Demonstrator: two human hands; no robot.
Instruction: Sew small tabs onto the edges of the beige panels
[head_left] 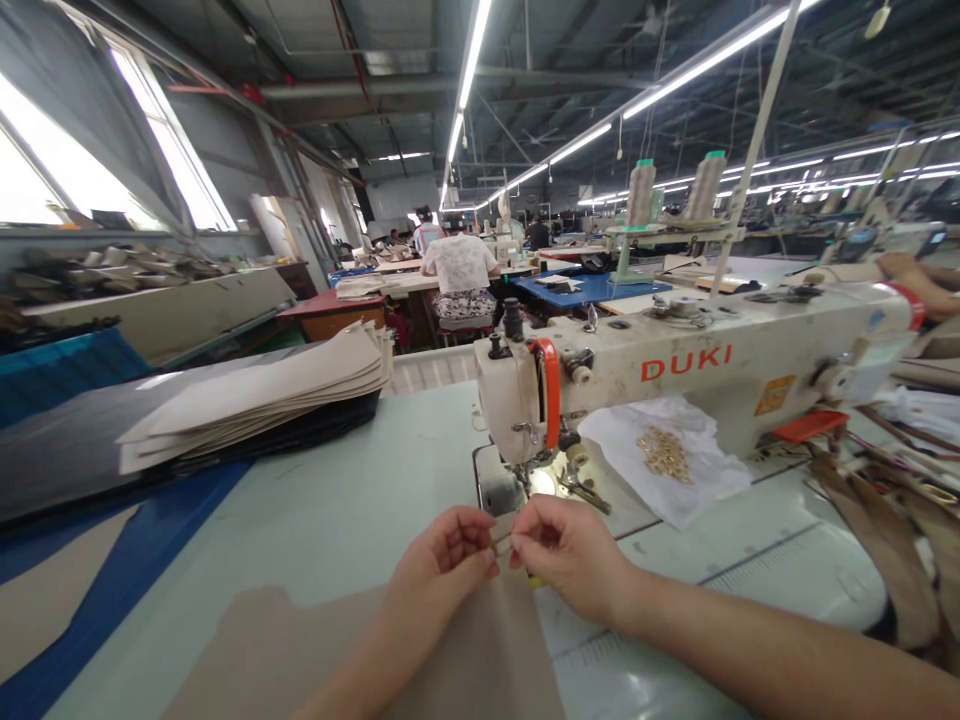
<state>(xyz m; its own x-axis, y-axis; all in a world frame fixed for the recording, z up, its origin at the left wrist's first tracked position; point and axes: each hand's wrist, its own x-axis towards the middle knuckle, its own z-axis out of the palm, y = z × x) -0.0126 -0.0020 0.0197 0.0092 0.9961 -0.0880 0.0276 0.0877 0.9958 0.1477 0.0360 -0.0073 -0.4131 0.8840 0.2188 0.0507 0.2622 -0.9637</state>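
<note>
My left hand [450, 555] and my right hand [566, 555] meet just in front of the sewing machine's needle area, both closed in a pinch. Between their fingertips is a small beige strip [504, 532], one end in each hand. A small metallic-looking bit may be at the fingertips, too small to make out. Below the hands a large beige fabric panel [480, 650] lies on the pale green table, partly covered by my left forearm. The white sewing machine [600, 375] with its lit needle area stands right behind my fingers.
Small gold-coloured metal pieces [664, 455] lie on a white plastic sheet [607, 430] under the machine arm. Stacked beige panels [262, 395] sit at left. Brown straps [877, 550] hang at right. Thread cones [641, 195] stand behind. Another person [459, 265] sits farther back; someone's arm [915, 280] shows at right.
</note>
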